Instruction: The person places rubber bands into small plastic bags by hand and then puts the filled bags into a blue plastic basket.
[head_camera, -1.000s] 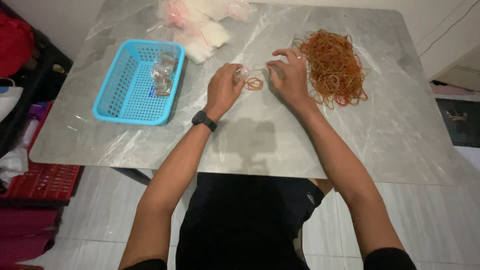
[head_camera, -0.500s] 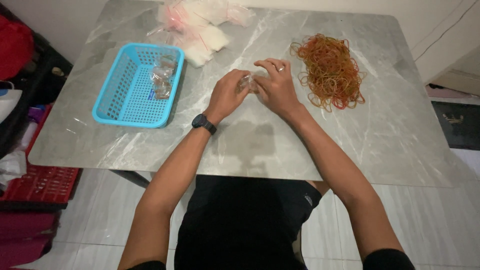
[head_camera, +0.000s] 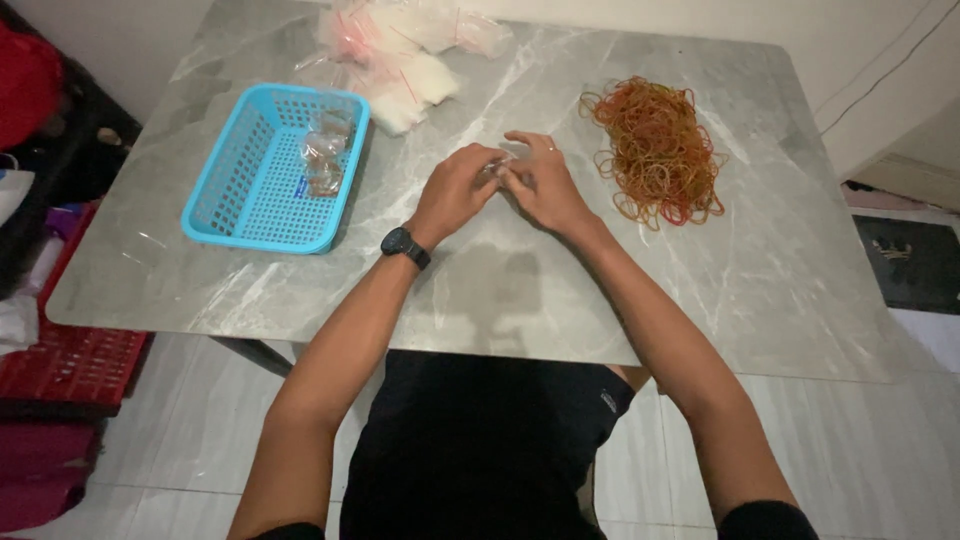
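Two hands meet at the middle of the grey marble table (head_camera: 480, 290), and from my remote seat I read them as pressed together fingertip to fingertip. The left hand (head_camera: 455, 190) (black watch (head_camera: 404, 245) on that wrist) curls in from the left, the right hand (head_camera: 545, 185) from the right, and both pinch a small clear plastic bag (head_camera: 497, 168) between them; what is inside it I cannot tell, too small and mostly covered by fingers. The bag sits just above the tabletop, between the basket and the bands. To the right of the right hand, near but not touching, lies a loose pile of orange and red rubber bands (head_camera: 655, 148). To the left, well apart from the left hand, a light blue plastic basket (head_camera: 235, 205) holds a few small filled clear bags (head_camera: 322, 160). At the far edge, a heap of empty clear bags (head_camera: 400, 50) with reddish strips.
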